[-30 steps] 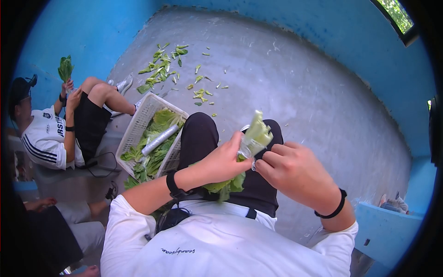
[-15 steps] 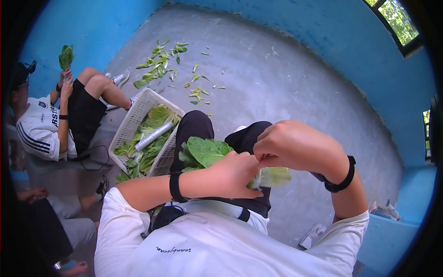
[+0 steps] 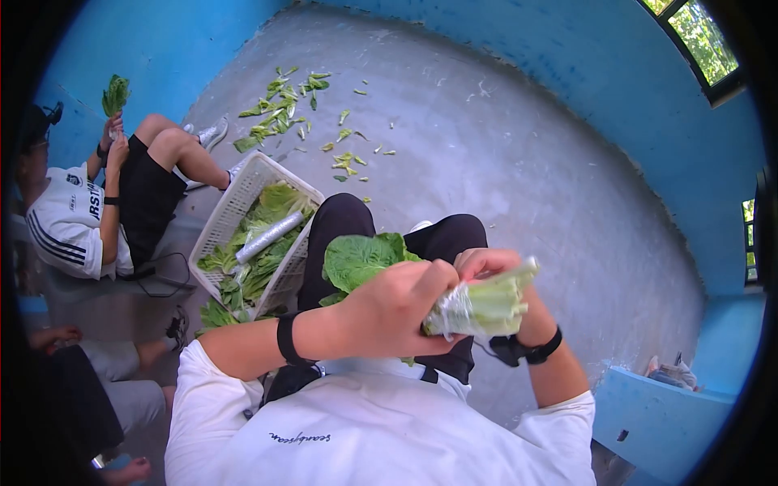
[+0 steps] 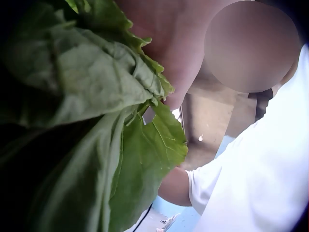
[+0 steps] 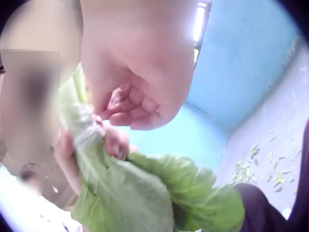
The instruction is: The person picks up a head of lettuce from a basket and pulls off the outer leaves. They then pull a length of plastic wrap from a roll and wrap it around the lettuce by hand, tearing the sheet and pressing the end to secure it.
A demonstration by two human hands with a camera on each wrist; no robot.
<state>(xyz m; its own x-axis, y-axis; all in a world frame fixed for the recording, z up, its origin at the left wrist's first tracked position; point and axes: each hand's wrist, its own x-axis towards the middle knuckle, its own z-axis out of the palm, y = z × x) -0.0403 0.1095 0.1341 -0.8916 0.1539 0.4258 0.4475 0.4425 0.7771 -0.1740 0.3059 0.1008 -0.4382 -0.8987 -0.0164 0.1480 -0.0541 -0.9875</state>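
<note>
A bunch of leafy greens [image 3: 363, 261] lies across the lap, its pale cut stems [image 3: 501, 303] pointing right. Clear film [image 3: 450, 313] is wound around the stems. My left hand [image 3: 397, 304] grips the bunch around the wrapped part. Just behind the stems is my right hand [image 3: 489, 263], its fingertips at the film. In the right wrist view my right hand [image 5: 140, 72] has curled fingers with thumb and forefinger pinched at the film [image 5: 89, 126]. Broad leaves [image 4: 96, 77] fill much of the left wrist view.
To the left stands a white crate [image 3: 212, 236] of greens with a roll of film [image 3: 269, 236] on top. Leaf scraps [image 3: 275, 109] lie on the floor [image 3: 486, 130]. A seated person [image 3: 77, 215] at the left holds another bunch [image 3: 115, 95]. A blue ledge [image 3: 656, 405] is at lower right.
The bunch has turned so its stems point right and its leaves left. My right hand rose over the stems, then came down behind them.
</note>
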